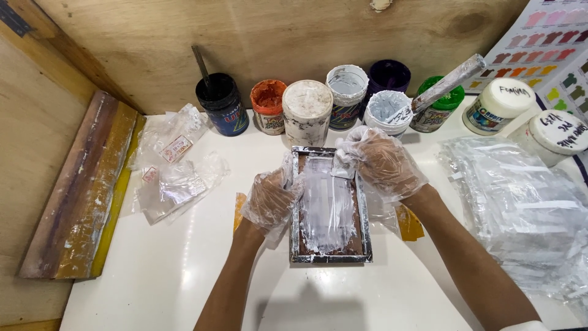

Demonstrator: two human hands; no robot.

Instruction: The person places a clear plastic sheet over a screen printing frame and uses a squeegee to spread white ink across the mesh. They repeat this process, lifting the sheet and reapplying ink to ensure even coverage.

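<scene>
Head view. We see a small rectangular metal-framed screen [331,205] lying flat on the white table [171,276], its mesh smeared with white ink in vertical streaks over a brown ground. Our left hand [272,199], in a loose clear plastic glove, is curled closed along the frame's left edge; we judge that this grip steadies the frame against sliding. Our right hand [383,162], gloved likewise, is closed at the frame's upper right corner, its fingertips pinching what appears to be a small white-coated scraper [343,167]; the glove film hides the exact contact. Yellow tape tabs [409,224] show just beside both long sides of the frame, probably fixing what lies under it to the table.

Behind the frame stands a row of ink pots [306,110]: black, orange, white-crusted, purple and green, most open. A paint-caked stick [444,86] rests tilted in the white pot. A stack of clear plastic bags [520,208] lies to the right, crumpled bags [174,165] to the left. A wooden squeegee [82,190] with a yellow blade lies at the table's left edge.
</scene>
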